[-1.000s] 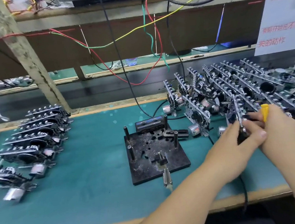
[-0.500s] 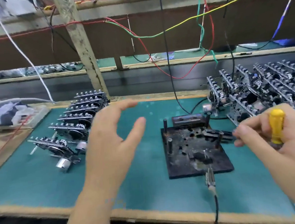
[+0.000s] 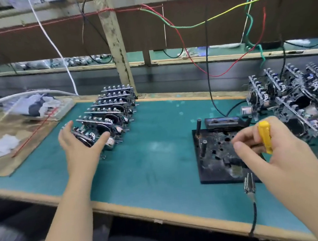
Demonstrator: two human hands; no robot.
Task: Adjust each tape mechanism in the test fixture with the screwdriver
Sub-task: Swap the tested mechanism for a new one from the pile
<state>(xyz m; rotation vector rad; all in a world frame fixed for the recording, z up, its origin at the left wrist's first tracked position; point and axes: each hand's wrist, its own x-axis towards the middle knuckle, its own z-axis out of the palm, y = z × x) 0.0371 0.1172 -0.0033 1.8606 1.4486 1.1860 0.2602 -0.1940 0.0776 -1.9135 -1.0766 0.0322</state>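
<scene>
The bench (image 3: 157, 158) has a matt green mat with a bare wood edge. The fixture (image 3: 217, 159) is dark, worn, rough metal, with dull scratches. The mechanisms (image 3: 113, 108) shine as bright metal mixed with black plastic. The screwdriver (image 3: 265, 136) handle is glossy yellow plastic. Brown paper (image 3: 13, 135) lies matt and creased.

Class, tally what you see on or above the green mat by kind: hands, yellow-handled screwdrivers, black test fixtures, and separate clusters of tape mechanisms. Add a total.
Hands: 2 (left hand, right hand)
Screwdriver: 1
Test fixture: 1
Clusters of tape mechanisms: 2 (left row, right pile)
Total: 6
</scene>
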